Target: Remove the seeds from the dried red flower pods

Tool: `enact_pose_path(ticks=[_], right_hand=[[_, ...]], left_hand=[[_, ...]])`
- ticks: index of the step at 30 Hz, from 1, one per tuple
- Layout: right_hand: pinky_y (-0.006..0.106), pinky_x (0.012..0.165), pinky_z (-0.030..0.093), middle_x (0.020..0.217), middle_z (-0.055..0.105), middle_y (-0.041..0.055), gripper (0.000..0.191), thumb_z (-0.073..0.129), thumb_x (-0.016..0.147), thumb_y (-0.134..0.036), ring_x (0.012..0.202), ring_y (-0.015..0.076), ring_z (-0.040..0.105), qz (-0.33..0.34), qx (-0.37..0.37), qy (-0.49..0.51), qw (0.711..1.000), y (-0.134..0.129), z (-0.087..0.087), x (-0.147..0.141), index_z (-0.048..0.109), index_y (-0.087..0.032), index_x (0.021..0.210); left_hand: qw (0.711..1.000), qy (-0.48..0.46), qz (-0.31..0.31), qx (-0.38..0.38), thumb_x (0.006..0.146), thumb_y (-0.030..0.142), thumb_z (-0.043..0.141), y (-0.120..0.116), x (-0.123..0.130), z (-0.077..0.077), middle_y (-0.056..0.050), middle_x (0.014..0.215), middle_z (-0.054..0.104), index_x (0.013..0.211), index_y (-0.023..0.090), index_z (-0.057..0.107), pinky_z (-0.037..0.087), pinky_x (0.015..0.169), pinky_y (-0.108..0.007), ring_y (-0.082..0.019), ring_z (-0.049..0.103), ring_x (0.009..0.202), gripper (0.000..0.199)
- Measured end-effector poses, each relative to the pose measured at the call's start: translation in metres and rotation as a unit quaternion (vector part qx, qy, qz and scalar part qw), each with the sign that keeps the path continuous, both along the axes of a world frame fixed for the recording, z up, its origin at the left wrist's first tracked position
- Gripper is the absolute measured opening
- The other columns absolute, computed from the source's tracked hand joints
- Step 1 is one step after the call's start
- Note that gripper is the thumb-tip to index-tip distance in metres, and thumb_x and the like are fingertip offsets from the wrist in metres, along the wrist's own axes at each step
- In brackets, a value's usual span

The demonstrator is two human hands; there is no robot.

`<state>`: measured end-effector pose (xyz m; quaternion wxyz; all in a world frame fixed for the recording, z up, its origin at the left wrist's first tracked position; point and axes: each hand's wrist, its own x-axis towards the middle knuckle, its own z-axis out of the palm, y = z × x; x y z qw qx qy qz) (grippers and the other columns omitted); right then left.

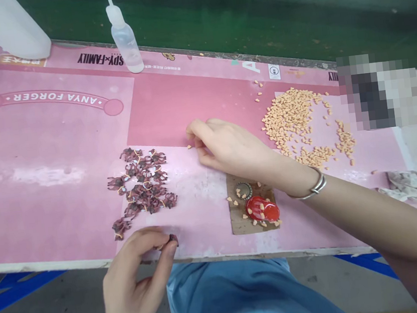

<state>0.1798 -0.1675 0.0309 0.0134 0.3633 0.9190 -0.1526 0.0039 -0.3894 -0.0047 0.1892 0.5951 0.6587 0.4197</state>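
Note:
My left hand (138, 280), at the table's front edge, pinches a small dark brown figure (173, 239) between thumb and forefinger; most of the figure is hidden by the fingers. To its upper left lies a cluster of similar dark brown figures (146, 191), each with thin yellowish and pale bits. Over the middle of the table my right hand (226, 147) has its fingers curled together, palm down. A small tan piece (189, 147) shows just by its fingertips; whether they touch it, or hold something else, I cannot tell.
Many tan pieces (290, 117) are heaped at right. A cardboard square (238, 223) carries a red dish (262, 210), a bottle cap (243, 190) and loose tan pieces. A squeeze bottle (128, 45) and a white container (24, 31) stand at the back; crumpled tissue (411, 183) lies right.

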Motion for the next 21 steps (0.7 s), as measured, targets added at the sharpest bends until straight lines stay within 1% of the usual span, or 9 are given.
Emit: enact_pose_path(ticks=[5,9,13,17,21], right_hand=[[0.034,0.076,0.035,0.105,0.070,0.0141,0.040,0.042,0.088,0.001,0.094,0.0250,0.056,-0.003,-0.021,0.005,1.000,0.000,-0.001,-0.010,0.058,-0.012,0.122],[0.035,0.077,0.035,0.108,0.071,0.0153,0.040,0.042,0.090,0.002,0.098,0.0260,0.057,-0.014,-0.028,-0.002,1.000,0.000,-0.001,-0.016,0.057,-0.010,0.125],[0.034,0.076,0.036,0.107,0.070,0.0142,0.041,0.041,0.090,0.002,0.098,0.0251,0.057,0.005,-0.028,0.014,1.000,0.002,-0.002,-0.017,0.057,-0.012,0.125],[0.033,0.075,0.036,0.103,0.068,0.0120,0.037,0.042,0.091,0.000,0.093,0.0232,0.056,0.021,-0.029,0.040,0.999,0.006,-0.004,-0.012,0.057,-0.015,0.121],[0.032,0.073,0.035,0.103,0.068,0.0123,0.032,0.041,0.097,-0.005,0.089,0.0221,0.056,0.024,-0.029,0.034,0.999,0.008,-0.004,-0.009,0.057,-0.014,0.123]], left_hand=[[1.000,-0.005,-0.003,-0.003,0.098,0.016,0.070,0.000,0.001,0.001,0.004,0.092,0.077,0.102,0.028,0.069,0.058,0.077,-0.014,-0.010,0.074,0.083,0.012],[1.000,0.003,0.003,-0.006,0.099,0.017,0.070,-0.002,0.000,0.002,0.005,0.091,0.077,0.100,0.028,0.069,0.057,0.076,-0.013,-0.009,0.073,0.080,0.011],[1.000,0.011,0.004,-0.002,0.100,0.019,0.069,-0.001,-0.001,0.003,0.004,0.090,0.077,0.099,0.028,0.069,0.057,0.075,-0.013,-0.009,0.073,0.079,0.009],[1.000,0.024,0.007,-0.001,0.100,0.020,0.069,0.001,-0.001,0.003,0.004,0.090,0.078,0.099,0.027,0.069,0.058,0.075,-0.014,-0.009,0.074,0.078,0.007],[0.999,0.032,0.008,-0.003,0.100,0.020,0.069,0.001,-0.002,0.005,0.004,0.088,0.077,0.098,0.027,0.068,0.058,0.073,-0.015,-0.010,0.073,0.075,0.007]])
